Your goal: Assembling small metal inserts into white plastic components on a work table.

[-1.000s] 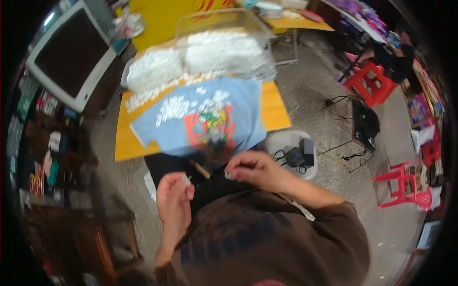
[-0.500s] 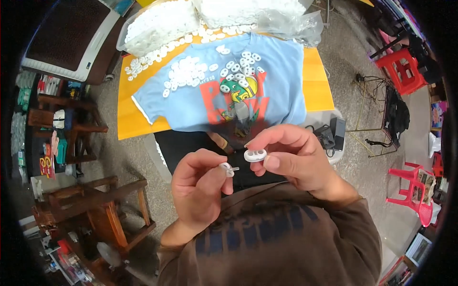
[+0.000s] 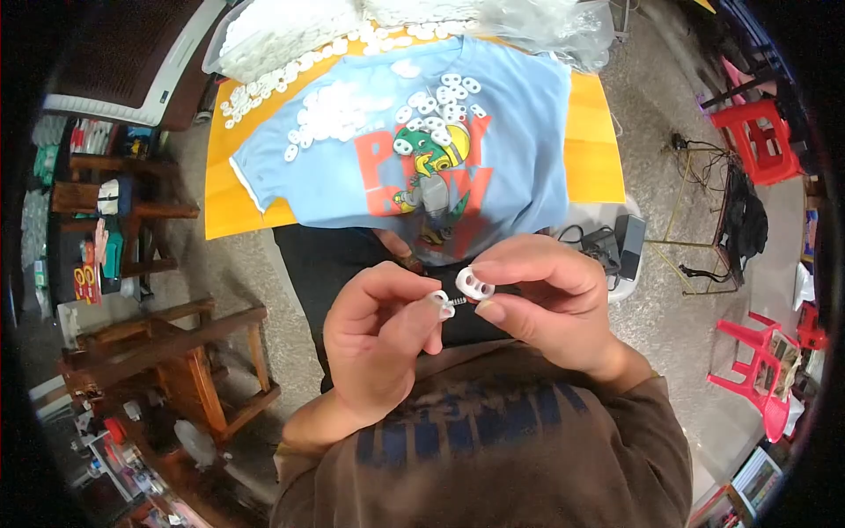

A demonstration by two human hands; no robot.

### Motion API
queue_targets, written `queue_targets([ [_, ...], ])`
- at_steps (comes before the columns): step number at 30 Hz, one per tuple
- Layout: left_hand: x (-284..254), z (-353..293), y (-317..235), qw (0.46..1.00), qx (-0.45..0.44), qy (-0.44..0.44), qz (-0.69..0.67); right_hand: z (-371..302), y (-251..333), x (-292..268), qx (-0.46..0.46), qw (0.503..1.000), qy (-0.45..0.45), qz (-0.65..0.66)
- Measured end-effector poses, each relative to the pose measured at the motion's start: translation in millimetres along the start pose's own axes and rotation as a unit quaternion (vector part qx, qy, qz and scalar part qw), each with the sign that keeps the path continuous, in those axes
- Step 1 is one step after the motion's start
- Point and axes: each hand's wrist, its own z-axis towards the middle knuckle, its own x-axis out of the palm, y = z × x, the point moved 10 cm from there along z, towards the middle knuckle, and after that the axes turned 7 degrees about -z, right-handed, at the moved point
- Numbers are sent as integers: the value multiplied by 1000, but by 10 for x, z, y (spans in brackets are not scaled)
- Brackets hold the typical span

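My left hand [image 3: 374,343] pinches a small white plastic cord-lock piece [image 3: 444,305], partly hidden by thumb and fingers. A thin metal spring [image 3: 459,302] sticks out of it to the right. Between thumb and fingertips, my right hand [image 3: 559,304] grips a white oval cord-lock piece [image 3: 473,282] with two holes, tilted toward the spring. The spring's tip is right at this piece's lower edge; whether it has entered cannot be made out. Both hands are over my lap, in front of a light blue printed T-shirt [image 3: 519,150] where similar pieces [image 3: 330,114] lie.
The shirt is spread over a yellow tabletop [image 3: 591,150]. Tubs of white pieces [image 3: 290,35] and a clear plastic bag [image 3: 563,31] stand at the back. A black adapter [image 3: 629,242] lies to the right. Wooden stools [image 3: 207,378] are at left, red plastic stools [image 3: 761,141] at right.
My hands have come closer together. The right piece has tilted so its holes show more, and the spring now meets its lower edge. The view has shifted slightly.
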Motion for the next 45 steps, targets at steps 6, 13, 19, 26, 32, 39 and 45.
queue_targets([
  [6,44,27,27,1000,12,-3,5,-18,107,-59,-56,996,-16,-66],
  [13,-20,31,24,1000,24,-2,6,-4,199,5,-114,981,-14,-159],
  [19,-79,19,56,1000,20,-4,10,-14,284,74,-167,953,-24,-251],
  [26,-97,5,45,999,29,-12,11,-43,257,100,-169,954,-29,-245],
  [32,-79,5,28,999,21,-17,21,-45,344,118,-223,926,-49,-299],
  [39,-102,7,69,1000,17,-15,0,-61,334,148,-247,914,-45,-320],
  [45,-142,-20,86,1000,16,-21,-15,-72,347,206,-258,902,-29,-346],
])
